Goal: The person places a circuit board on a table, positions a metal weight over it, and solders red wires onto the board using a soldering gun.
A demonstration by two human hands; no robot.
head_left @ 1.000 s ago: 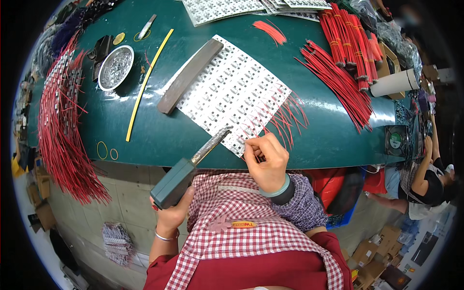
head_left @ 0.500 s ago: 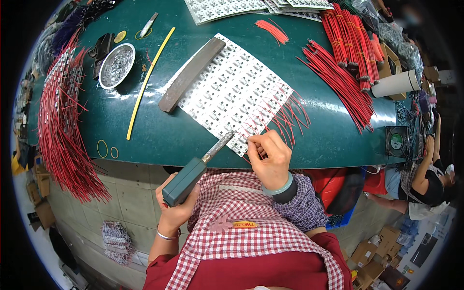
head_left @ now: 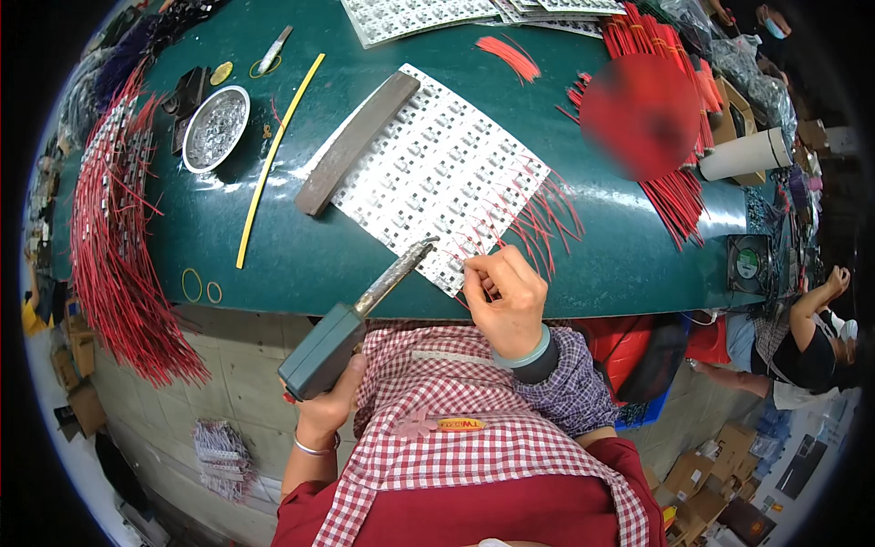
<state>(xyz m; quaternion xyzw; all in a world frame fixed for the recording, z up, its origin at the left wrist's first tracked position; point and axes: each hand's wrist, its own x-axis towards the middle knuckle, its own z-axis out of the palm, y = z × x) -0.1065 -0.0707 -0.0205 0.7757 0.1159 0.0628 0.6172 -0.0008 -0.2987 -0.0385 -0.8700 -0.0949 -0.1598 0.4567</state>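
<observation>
My left hand [head_left: 333, 397] is closed round the green handle of a soldering gun [head_left: 321, 351]. Its metal tip reaches over the near corner of a white circuit board panel [head_left: 428, 155] with rows of small parts; whether it touches cannot be made out. Over that same corner, the fingers of my right hand [head_left: 510, 305] are pinched together on a thin red wire, mostly hidden by the fingers. Several red wires [head_left: 556, 214] stick out along the panel's right side. A dark flat bar [head_left: 358, 143] lies across the panel's left edge.
Left on the green table [head_left: 205, 232] are a bowl of silvery bits [head_left: 216, 130], a yellow strip [head_left: 278, 164] and hanging red-wired boards [head_left: 114, 228]. More panels [head_left: 410, 20] lie at the back. Red wire bundles [head_left: 674, 205] and a white roll [head_left: 746, 157] are at right.
The soldering gun has drawn back slightly down and left, its tip leaving the spot beside my right fingertips. My right hand stays almost in place. A blurred red patch now covers the wire bundles.
</observation>
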